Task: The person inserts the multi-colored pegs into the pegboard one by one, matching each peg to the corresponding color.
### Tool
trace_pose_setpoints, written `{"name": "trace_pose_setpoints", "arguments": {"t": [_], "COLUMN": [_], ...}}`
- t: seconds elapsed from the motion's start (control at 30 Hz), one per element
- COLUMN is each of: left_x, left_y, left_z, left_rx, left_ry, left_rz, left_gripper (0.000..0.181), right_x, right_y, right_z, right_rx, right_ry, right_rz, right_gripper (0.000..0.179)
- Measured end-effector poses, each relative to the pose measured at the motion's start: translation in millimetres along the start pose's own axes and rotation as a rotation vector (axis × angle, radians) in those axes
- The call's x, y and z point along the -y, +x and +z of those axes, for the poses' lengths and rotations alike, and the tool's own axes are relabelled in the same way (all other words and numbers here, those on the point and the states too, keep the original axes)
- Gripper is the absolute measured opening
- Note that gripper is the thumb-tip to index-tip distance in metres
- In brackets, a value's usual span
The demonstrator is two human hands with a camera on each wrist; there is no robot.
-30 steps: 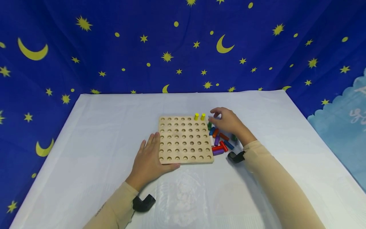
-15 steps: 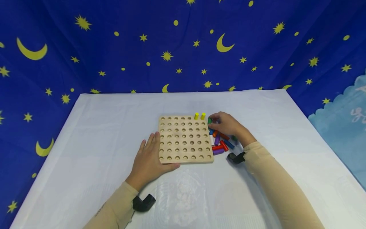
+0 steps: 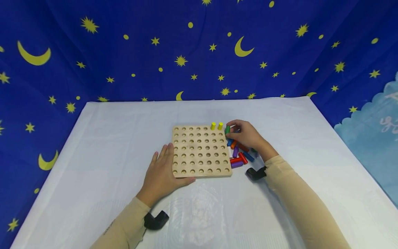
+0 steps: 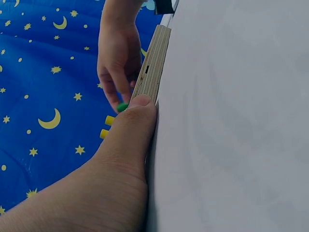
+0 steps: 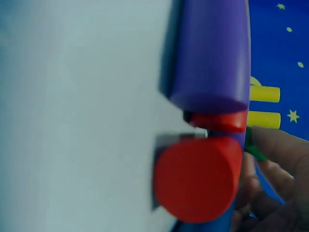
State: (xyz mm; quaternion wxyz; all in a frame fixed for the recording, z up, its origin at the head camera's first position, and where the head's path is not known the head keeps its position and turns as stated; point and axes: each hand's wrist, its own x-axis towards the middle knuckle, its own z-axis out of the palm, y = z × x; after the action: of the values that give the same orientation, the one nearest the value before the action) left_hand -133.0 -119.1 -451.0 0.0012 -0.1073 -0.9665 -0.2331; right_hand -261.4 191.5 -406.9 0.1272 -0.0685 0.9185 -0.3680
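Observation:
A square wooden pegboard (image 3: 199,152) with rows of round holes lies flat on the table. Two yellow pegs (image 3: 216,126) stand upright in holes at its far right corner. My left hand (image 3: 161,173) rests against the board's left side and near left corner, fingers straight, thumb along the front edge. Just off the board's far right side, my right hand (image 3: 247,134) pinches a green peg (image 3: 228,129) between thumb and fingers. In the left wrist view the green peg (image 4: 122,107) shows at the fingertips, beside the yellow ones.
Loose pegs lie heaped along the board's right side: red (image 3: 242,158), purple (image 3: 237,165), blue (image 3: 248,156), orange (image 3: 234,144) and white (image 3: 230,152). A white cloth covers the table (image 3: 130,131). Behind hangs a blue curtain (image 3: 199,52) with stars and moons.
My right hand has come down to the pegs, its fingers closing on the green peg, which now stands raised a little. My left hand has stayed in place on the board.

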Motion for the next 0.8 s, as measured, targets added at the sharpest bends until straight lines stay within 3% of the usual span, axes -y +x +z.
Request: {"name": "trace_pose_setpoints", "arguments": {"t": [0.13,0.27,0.43,0.8], "left_x": [1.3,1.7,1.5,-0.2], "left_y": [-0.2,0.2,0.6,-0.4], "left_z": [0.2,0.3,0.9,-3.2], "left_rx": [-0.002,-0.002,0.006,0.02], "left_ry": [-0.002,-0.002,-0.007,-0.005], "left_rz": [0.0,0.002,-0.005,-0.011], "left_gripper": [0.141,0.141,0.142,0.142], "right_x": [3.3,12.6,23.7,34.7], "right_y": [-4.1,-5.5,-4.3,-0.3], "right_z": [2.9,10.9,21.0,29.0], "right_rx": [-0.058,-0.094,-0.146,-0.156], "right_ry": [0.126,0.175,0.087,-0.086], "right_rz": [-0.039,-0.164,-0.253,-0.239], "right_gripper": [0.039,0.037,0.032,0.029]}}
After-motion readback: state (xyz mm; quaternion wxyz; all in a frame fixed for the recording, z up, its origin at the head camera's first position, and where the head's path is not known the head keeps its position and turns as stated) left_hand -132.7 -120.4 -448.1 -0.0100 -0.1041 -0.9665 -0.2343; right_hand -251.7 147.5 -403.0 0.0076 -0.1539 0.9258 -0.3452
